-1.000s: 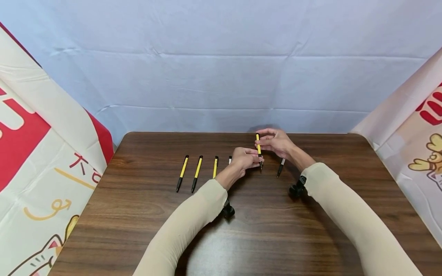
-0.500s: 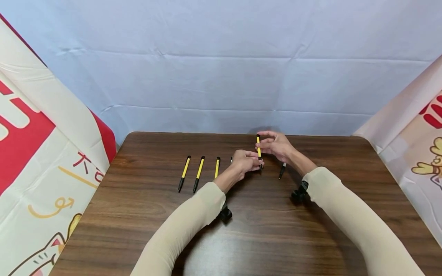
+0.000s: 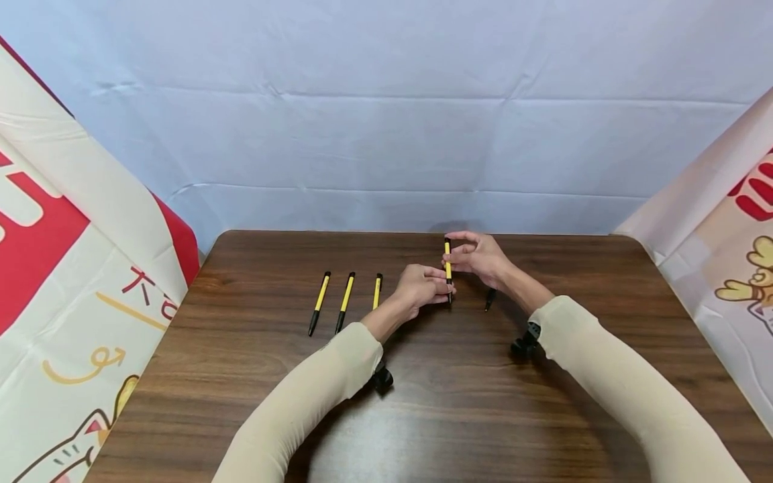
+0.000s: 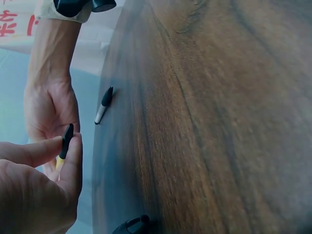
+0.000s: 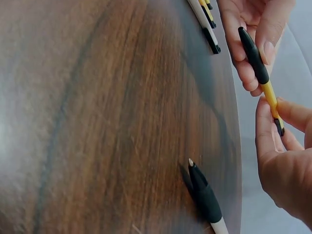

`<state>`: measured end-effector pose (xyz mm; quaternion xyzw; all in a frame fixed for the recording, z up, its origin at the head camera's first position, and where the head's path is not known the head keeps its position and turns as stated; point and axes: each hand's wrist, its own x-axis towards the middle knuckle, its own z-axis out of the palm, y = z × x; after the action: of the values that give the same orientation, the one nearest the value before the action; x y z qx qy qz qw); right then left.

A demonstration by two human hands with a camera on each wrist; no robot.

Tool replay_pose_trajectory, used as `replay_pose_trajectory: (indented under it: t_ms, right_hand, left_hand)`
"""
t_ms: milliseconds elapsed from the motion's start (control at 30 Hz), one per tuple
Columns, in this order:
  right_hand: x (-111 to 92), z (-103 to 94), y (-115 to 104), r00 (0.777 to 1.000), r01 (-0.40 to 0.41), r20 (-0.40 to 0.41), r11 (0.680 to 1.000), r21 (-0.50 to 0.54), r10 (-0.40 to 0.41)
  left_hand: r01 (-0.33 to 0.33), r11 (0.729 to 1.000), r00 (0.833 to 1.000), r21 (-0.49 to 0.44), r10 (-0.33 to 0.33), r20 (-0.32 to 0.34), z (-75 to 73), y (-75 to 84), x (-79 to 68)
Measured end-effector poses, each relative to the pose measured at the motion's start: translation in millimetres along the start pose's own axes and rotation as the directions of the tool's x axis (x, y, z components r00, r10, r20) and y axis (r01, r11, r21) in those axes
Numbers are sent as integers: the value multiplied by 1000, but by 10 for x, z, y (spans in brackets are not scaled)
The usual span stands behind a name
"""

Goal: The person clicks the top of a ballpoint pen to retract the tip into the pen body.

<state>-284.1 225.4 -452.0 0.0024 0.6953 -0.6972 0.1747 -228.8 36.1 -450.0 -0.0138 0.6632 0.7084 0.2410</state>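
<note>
A yellow pen with a black grip (image 3: 447,260) stands nearly upright between my two hands near the table's far side. My left hand (image 3: 418,285) pinches its black lower part between thumb and fingers. Higher up, the fingers of my right hand (image 3: 479,258) pinch the yellow barrel near the black top. In the right wrist view the pen's black tip end (image 5: 253,56) points towards the left hand's side. A white pen with a black grip (image 5: 207,197) lies on the table beneath my right hand, its white part hidden in the head view.
Left of the hands lie three yellow pens in a row: the outer pen (image 3: 319,303), the middle pen (image 3: 345,300) and a pen (image 3: 377,292) partly behind the left arm. Another white pen (image 5: 200,14) shows in the right wrist view. A pale cloth (image 3: 386,147) hangs behind the wooden table (image 3: 483,416).
Both hands have shifted slightly left and nearer with the yellow pen between them. The left hand and arm now cover the white pen whose end showed beside them.
</note>
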Motion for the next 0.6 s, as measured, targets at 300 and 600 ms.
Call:
replay_pose_trajectory:
  t_ms: [300, 600]
  right_hand:
    - [-104, 93, 31, 1000, 16, -3, 998, -62, -16]
    - [-175, 207, 27, 999, 37, 0, 997, -72, -37]
  left_hand:
    - [3, 999, 1000, 32, -3, 4, -54, -37, -110]
    - [-11, 996, 1000, 85, 10, 18, -138, -43, -229]
